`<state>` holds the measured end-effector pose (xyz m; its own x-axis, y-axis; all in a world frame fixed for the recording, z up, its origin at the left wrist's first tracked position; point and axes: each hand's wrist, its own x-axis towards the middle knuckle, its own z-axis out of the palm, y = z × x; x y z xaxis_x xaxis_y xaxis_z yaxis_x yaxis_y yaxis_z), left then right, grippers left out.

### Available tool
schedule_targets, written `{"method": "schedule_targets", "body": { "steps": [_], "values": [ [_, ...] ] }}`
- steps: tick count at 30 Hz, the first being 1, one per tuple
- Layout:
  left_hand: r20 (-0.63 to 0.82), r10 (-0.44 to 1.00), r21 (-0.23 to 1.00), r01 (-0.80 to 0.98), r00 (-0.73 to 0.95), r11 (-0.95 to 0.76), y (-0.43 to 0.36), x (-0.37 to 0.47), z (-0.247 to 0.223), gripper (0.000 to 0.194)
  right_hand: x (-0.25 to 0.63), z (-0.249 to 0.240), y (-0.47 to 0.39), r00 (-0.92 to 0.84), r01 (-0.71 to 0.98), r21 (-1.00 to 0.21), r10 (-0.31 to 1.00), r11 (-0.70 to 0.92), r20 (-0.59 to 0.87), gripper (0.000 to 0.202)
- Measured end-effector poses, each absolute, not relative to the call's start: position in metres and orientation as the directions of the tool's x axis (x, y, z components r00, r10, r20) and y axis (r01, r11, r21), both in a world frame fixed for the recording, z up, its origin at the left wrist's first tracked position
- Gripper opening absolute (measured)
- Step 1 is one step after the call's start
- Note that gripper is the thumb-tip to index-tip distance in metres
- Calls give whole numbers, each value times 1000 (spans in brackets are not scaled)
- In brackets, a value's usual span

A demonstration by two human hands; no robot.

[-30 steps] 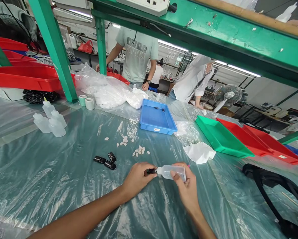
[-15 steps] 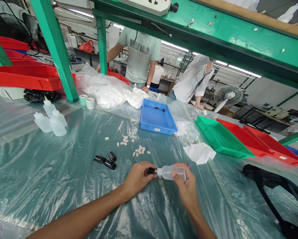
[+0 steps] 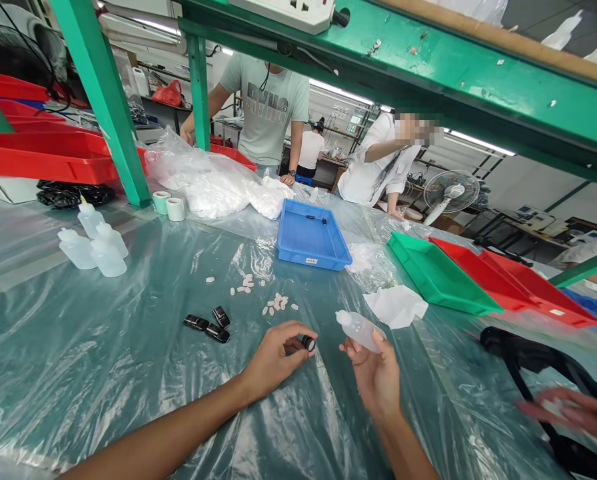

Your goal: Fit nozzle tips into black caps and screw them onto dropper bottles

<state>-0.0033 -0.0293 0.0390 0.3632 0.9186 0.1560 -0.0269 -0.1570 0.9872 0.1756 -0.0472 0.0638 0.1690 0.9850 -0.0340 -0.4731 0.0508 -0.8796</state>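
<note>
Resting in right-hand fingers [image 3: 351, 347]: bottle [image 3: 359, 329].

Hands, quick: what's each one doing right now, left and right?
Left hand: closed, pinching a small black part in its fingertips.
Right hand: closed around a clear squeeze bottle, nozzle pointing up-left.

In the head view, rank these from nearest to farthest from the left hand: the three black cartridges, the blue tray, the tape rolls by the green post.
From the left hand:
1. Black cartridges, just to its left on the plastic sheet.
2. Blue tray, farther back, slightly right.
3. Tape rolls, far back left, by the green post.
</note>
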Motion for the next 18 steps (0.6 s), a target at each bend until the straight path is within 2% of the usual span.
{"method": "schedule_targets", "body": {
  "steps": [5,12,18],
  "values": [
    [147,924,988,-11,354,-153,-29,-4,40,15,178,61,-48,172,-484,-872,985,75,-11,24],
    [127,952,978,127,279,-167,-27,-7,44,18,177,59,-48,160,-449,-892,987,49,-27,24],
    [29,970,994,95,240,-53,-24,-6,43,25,174,49,-42,98,-437,-899,993,-19,-68,28]
  ]
}}
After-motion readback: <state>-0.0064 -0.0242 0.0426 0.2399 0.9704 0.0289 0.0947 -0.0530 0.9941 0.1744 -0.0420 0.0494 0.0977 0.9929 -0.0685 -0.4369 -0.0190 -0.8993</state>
